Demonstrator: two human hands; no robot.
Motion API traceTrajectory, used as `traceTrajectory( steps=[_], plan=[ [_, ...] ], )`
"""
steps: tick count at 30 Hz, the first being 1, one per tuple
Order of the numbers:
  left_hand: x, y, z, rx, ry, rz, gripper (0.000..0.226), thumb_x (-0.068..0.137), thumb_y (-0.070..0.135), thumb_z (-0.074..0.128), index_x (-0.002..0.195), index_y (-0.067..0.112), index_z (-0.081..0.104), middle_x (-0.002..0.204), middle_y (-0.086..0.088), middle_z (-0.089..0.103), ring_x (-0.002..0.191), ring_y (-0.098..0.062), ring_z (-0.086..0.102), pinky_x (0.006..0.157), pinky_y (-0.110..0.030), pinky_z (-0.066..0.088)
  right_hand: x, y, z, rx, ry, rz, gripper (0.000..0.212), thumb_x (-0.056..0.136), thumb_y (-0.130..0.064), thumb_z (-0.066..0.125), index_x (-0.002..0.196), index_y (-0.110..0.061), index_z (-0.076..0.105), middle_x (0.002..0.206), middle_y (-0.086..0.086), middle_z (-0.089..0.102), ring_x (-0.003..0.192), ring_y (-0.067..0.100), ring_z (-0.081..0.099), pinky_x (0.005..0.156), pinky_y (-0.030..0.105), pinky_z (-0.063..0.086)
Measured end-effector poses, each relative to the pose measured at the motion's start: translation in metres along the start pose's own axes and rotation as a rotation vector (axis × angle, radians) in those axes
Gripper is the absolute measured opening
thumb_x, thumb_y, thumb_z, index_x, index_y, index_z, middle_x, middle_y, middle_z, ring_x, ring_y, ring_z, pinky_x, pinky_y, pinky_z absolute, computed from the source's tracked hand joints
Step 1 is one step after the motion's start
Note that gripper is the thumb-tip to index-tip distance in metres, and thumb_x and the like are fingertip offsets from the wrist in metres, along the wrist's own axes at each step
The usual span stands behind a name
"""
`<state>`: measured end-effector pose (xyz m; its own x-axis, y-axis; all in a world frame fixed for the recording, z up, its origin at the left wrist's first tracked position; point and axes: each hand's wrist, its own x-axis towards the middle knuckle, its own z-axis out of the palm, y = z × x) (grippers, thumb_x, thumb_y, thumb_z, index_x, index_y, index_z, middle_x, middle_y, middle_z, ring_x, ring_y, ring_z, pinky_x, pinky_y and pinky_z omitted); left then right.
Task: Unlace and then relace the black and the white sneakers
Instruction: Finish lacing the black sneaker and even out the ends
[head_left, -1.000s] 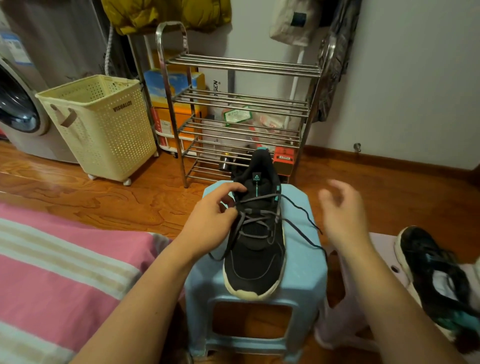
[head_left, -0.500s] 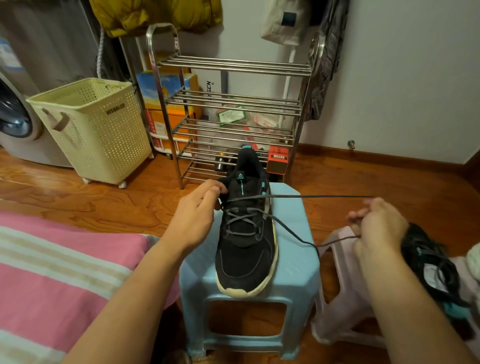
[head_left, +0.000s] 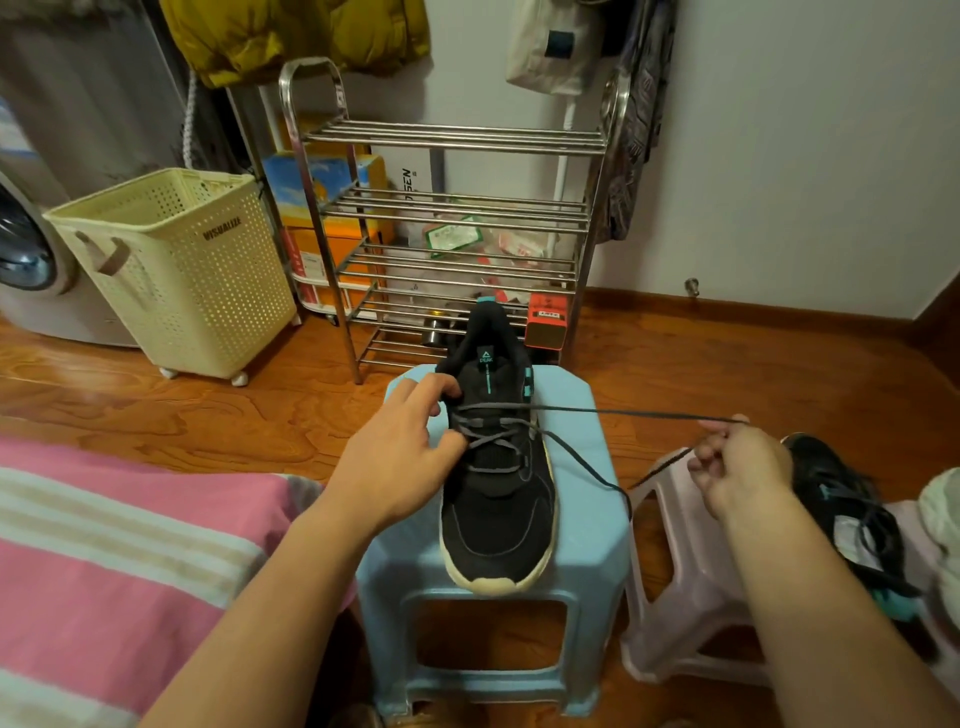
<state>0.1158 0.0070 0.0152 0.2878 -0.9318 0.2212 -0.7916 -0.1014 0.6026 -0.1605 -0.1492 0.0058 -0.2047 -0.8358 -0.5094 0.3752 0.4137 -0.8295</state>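
1. The black mesh sneaker with a cream sole (head_left: 497, 499) sits lengthwise on the pale blue plastic stool (head_left: 587, 525), toe toward the person and just over the near edge; that likely puts the eyelets within easy reach of both hands.
2. Its dark grey lace (head_left: 623, 413) runs taut from the top eyelets out to the right; a second strand sags over the stool's right edge.
3. The left hand (head_left: 400, 462) rests on the shoe's left side, fingers curled at the collar, seemingly bracing it against the pull.
4. The right hand (head_left: 743, 467) pinches the lace between fingertips, well apart from the shoe.
5. Room to draw farther right looks limited; a lilac plastic stool (head_left: 691, 613) carrying another dark sneaker (head_left: 852, 499) stands just beside; no white sneaker is identifiable.
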Motion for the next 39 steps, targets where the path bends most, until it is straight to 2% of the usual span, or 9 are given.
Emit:
traceTrajectory(
  steps=[5, 8, 11, 17, 24, 27, 31, 35, 39],
  plan=[
    [-0.009, 0.011, 0.012, -0.296, -0.019, -0.081, 0.058, 0.094, 0.045, 0.062, 0.145, 0.044, 0.035, 0.136, 0.015, 0.036, 0.113, 0.002, 0.047, 0.102, -0.030, 0.047, -0.013, -0.006, 0.008, 0.280, -0.280, 0.011, 0.045, 0.092, 0.014, 0.036, 0.127, -0.001, 0.058, 0.118, 0.014, 0.065, 0.108, 0.023, 0.068, 0.101, 0.035, 0.052],
    [-0.012, 0.021, 0.024, -0.310, -0.033, -0.077, 0.082, 0.088, 0.034, 0.076, 0.152, 0.037, 0.025, 0.144, 0.012, 0.029, 0.125, -0.002, 0.041, 0.105, -0.021, 0.037, -0.018, -0.011, 0.009, 0.530, -0.383, 0.054, 0.031, 0.096, -0.001, 0.042, 0.120, -0.001, 0.061, 0.110, 0.010, 0.065, 0.090, 0.014, 0.068, 0.082, 0.025, 0.057],
    [-0.008, 0.021, 0.020, -0.361, 0.030, -0.130, 0.081, 0.082, 0.016, 0.076, 0.146, 0.029, 0.029, 0.139, 0.009, 0.034, 0.124, -0.008, 0.045, 0.110, -0.032, 0.044, -0.013, -0.013, 0.011, 0.378, -0.408, 0.033, 0.017, 0.104, -0.018, 0.046, 0.104, -0.010, 0.061, 0.078, -0.002, 0.053, 0.053, 0.003, 0.041, 0.049, 0.015, 0.036],
    [-0.013, 0.013, 0.004, -0.196, -0.022, -0.114, 0.076, 0.084, 0.013, 0.072, 0.145, 0.034, 0.031, 0.157, 0.014, 0.005, 0.130, -0.007, 0.033, 0.105, -0.019, 0.030, -0.001, -0.017, 0.004, 0.148, -0.237, -0.163, 0.031, 0.101, -0.001, 0.045, 0.128, -0.016, 0.048, 0.088, 0.006, 0.062, 0.057, 0.007, 0.046, 0.052, 0.021, 0.034],
    [-0.015, 0.022, 0.007, -0.041, -0.006, 0.023, 0.059, 0.082, 0.010, 0.066, 0.128, 0.043, 0.050, 0.160, 0.019, -0.006, 0.152, -0.021, 0.006, 0.122, -0.036, 0.014, 0.017, -0.023, -0.019, 0.268, 0.036, -0.207, 0.021, 0.102, -0.001, 0.039, 0.090, -0.014, 0.050, 0.074, 0.001, 0.051, 0.046, 0.007, 0.029, 0.044, 0.023, 0.021],
    [-0.015, 0.029, 0.011, -0.013, 0.123, 0.087, 0.057, 0.078, 0.014, 0.065, 0.130, 0.035, 0.054, 0.161, 0.015, 0.003, 0.151, -0.016, 0.004, 0.119, -0.036, 0.012, -0.010, -0.014, 0.001, 0.152, -0.320, -0.118, 0.022, 0.100, 0.003, 0.041, 0.115, -0.009, 0.053, 0.088, 0.004, 0.064, 0.050, 0.005, 0.032, 0.046, 0.020, 0.026],
    [-0.015, 0.039, 0.016, -0.233, 0.196, -0.116, 0.045, 0.087, 0.014, 0.066, 0.123, 0.040, 0.062, 0.154, 0.014, 0.018, 0.146, -0.021, 0.022, 0.118, -0.033, 0.025, -0.061, 0.005, 0.033, -0.106, -0.739, -0.030, 0.037, 0.091, 0.011, 0.032, 0.107, 0.000, 0.063, 0.071, 0.003, 0.050, 0.044, 0.007, 0.028, 0.034, 0.019, 0.018],
    [-0.019, 0.033, 0.012, -0.180, 0.173, -0.196, 0.037, 0.089, 0.020, 0.075, 0.120, 0.039, 0.065, 0.149, 0.009, 0.021, 0.144, -0.020, 0.027, 0.117, -0.031, 0.029, -0.089, 0.027, 0.039, -0.461, -0.809, -0.109, 0.024, 0.106, -0.018, 0.045, 0.102, -0.008, 0.067, 0.057, -0.005, 0.036, 0.044, 0.008, 0.023, 0.037, 0.022, 0.016],
    [-0.020, 0.035, 0.010, 0.023, 0.208, -0.129, 0.040, 0.085, 0.031, 0.079, 0.121, 0.041, 0.065, 0.149, 0.000, 0.024, 0.139, -0.024, 0.023, 0.113, -0.037, 0.028, -0.089, 0.038, 0.041, -0.898, -0.713, -0.566, 0.036, 0.106, -0.036, 0.046, 0.088, -0.020, 0.074, 0.042, -0.016, 0.047, 0.043, 0.000, 0.046, 0.048, 0.016, 0.032]
  ],
)
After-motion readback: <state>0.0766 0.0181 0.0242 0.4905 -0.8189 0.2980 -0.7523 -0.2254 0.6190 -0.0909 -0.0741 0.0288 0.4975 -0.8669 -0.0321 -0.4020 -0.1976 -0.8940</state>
